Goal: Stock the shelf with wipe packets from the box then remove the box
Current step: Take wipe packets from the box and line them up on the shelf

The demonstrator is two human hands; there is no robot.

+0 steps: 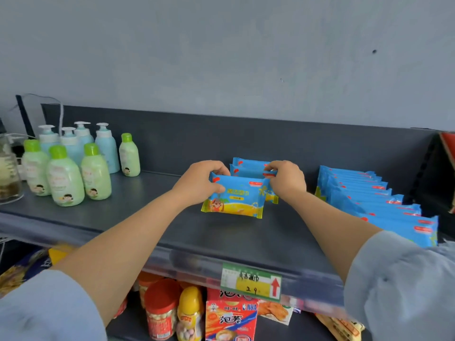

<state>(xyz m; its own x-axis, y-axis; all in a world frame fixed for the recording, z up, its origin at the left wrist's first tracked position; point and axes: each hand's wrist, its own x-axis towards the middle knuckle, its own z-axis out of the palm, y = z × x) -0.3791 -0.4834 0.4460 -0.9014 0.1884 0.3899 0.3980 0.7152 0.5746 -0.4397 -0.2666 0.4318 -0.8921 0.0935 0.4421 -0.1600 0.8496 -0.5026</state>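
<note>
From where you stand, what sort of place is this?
Probably a small shop: a green and yellow paper price tag clipped to the dark grey metal shelf, rows of blue plastic wipe packets, and pale green plastic bottles.

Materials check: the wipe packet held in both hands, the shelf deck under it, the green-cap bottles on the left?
Front wipe packet: thin plastic film, glossy print; crimped, serrated side seals. Shelf: likely painted sheet metal, dark grey, low sheen with soft reflections; not certain. Green-cap bottles: plastic, pale translucent-looking bodies, opaque glossy caps.
</note>
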